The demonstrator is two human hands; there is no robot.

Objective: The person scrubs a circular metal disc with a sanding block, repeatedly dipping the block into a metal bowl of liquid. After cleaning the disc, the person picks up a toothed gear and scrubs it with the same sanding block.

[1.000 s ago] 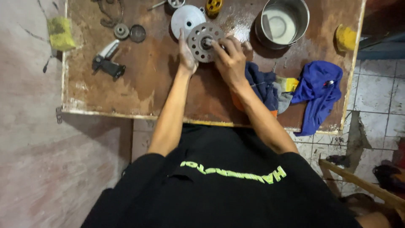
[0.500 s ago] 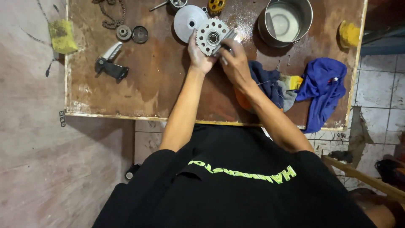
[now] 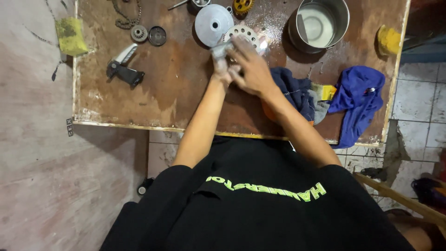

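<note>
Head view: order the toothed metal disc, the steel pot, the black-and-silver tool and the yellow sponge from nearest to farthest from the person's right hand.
From the right hand:
1. Toothed metal disc, right under its fingers.
2. Steel pot, up and to the right on the table.
3. Black-and-silver tool, on the table's left side.
4. Yellow sponge, off the table's left edge.

The toothed metal disc (image 3: pixel 242 32), seen face-up with its hub and ring of holes exposed a second ago, is now largely covered; only its upper toothed edge is shown above the hands. The right hand (image 3: pixel 248 67), earlier at the disc's hub and then its right edge, has been brought over the disc's face, fingers spread across it. The left hand (image 3: pixel 221 59), earlier open along the disc's left rim, has been drawn in beneath the right.
</note>
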